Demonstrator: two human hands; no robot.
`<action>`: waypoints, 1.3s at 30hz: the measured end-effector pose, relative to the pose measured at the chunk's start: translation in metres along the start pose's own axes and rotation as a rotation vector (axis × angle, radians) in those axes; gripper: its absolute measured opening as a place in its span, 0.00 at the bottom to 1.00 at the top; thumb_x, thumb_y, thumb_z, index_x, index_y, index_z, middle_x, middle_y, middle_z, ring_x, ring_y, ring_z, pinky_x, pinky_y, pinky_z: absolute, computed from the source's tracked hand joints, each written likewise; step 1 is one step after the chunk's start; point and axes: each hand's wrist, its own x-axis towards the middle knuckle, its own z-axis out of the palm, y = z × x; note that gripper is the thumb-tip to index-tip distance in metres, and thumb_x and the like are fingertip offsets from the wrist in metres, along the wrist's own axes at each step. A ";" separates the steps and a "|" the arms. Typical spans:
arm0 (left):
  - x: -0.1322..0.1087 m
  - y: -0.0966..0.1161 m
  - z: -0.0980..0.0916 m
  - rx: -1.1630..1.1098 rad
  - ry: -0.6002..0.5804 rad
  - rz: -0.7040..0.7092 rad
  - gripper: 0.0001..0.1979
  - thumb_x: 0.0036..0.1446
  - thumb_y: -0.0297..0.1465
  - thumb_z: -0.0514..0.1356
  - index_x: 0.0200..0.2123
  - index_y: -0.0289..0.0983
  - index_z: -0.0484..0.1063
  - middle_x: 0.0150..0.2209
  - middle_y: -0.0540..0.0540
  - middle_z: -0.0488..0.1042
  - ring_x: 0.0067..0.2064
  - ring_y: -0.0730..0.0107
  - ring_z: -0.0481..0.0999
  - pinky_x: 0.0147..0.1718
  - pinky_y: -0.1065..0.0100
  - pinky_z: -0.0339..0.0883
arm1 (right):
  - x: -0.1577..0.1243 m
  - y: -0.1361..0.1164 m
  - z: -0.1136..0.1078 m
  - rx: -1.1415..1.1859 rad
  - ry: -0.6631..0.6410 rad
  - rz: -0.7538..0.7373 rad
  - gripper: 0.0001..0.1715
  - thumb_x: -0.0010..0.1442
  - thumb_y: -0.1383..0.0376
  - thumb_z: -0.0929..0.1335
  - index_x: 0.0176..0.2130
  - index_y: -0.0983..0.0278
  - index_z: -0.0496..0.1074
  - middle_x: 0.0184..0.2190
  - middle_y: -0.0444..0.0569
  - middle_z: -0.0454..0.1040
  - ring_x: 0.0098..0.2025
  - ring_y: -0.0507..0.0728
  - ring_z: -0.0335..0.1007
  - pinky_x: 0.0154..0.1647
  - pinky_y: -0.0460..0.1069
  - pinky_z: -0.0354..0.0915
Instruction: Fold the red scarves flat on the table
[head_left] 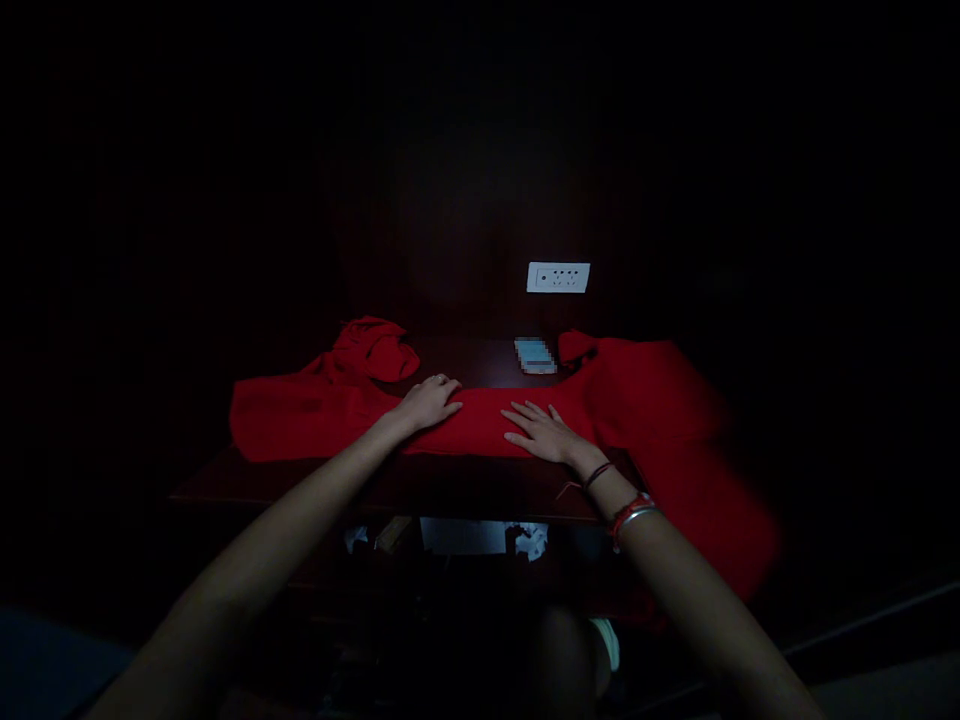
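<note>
A red cloth (480, 425), whose exact kind I cannot make out, lies stretched in a flat band across a dark wooden tabletop. My left hand (431, 402) rests palm down on the band, fingers extended, with a ring on one finger. To its right, my right hand (546, 434) presses flat on the same cloth with fingers spread; bracelets circle that wrist. At the left the fabric is bunched at the back in a crumpled heap (375, 350). On the right a wide part (660, 400) spreads out and hangs over the table's front edge.
A phone (535, 355) with a lit, pixelated screen lies behind the cloth. Above it, a white socket panel (558, 277) is set in the dark wall. Below the table edge (390, 500) is a shelf with several dim objects. Much of the room is too dark to see.
</note>
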 end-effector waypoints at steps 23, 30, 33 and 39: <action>0.051 -0.047 0.036 -0.291 0.097 -0.066 0.11 0.52 0.30 0.49 0.33 0.35 0.70 0.34 0.45 0.72 0.37 0.69 0.69 0.37 0.71 0.60 | -0.012 -0.018 -0.003 0.005 0.114 -0.377 0.25 0.57 0.55 0.57 0.53 0.58 0.57 0.54 0.50 0.55 0.55 0.57 0.48 0.55 0.56 0.46; 0.043 -0.060 0.023 -0.173 -0.114 -0.017 0.18 0.50 0.41 0.50 0.38 0.35 0.67 0.39 0.43 0.70 0.39 0.68 0.68 0.37 0.72 0.60 | -0.012 -0.017 -0.003 -0.001 0.153 -0.394 0.25 0.57 0.56 0.58 0.52 0.60 0.59 0.54 0.51 0.56 0.54 0.57 0.50 0.55 0.55 0.47; 0.032 -0.079 0.007 -0.223 -0.369 -0.088 0.20 0.44 0.39 0.56 0.40 0.35 0.66 0.36 0.45 0.71 0.34 0.71 0.69 0.32 0.75 0.61 | -0.014 -0.019 -0.003 0.024 0.210 -0.453 0.21 0.57 0.58 0.59 0.49 0.60 0.63 0.51 0.50 0.59 0.52 0.55 0.53 0.54 0.53 0.50; 0.016 -0.105 -0.008 -0.130 -0.379 -0.106 0.11 0.42 0.25 0.52 0.31 0.35 0.69 0.31 0.49 0.72 0.33 0.72 0.69 0.30 0.76 0.60 | -0.019 -0.021 -0.002 0.091 0.179 -0.506 0.19 0.59 0.62 0.57 0.47 0.62 0.66 0.46 0.50 0.64 0.48 0.53 0.59 0.50 0.49 0.57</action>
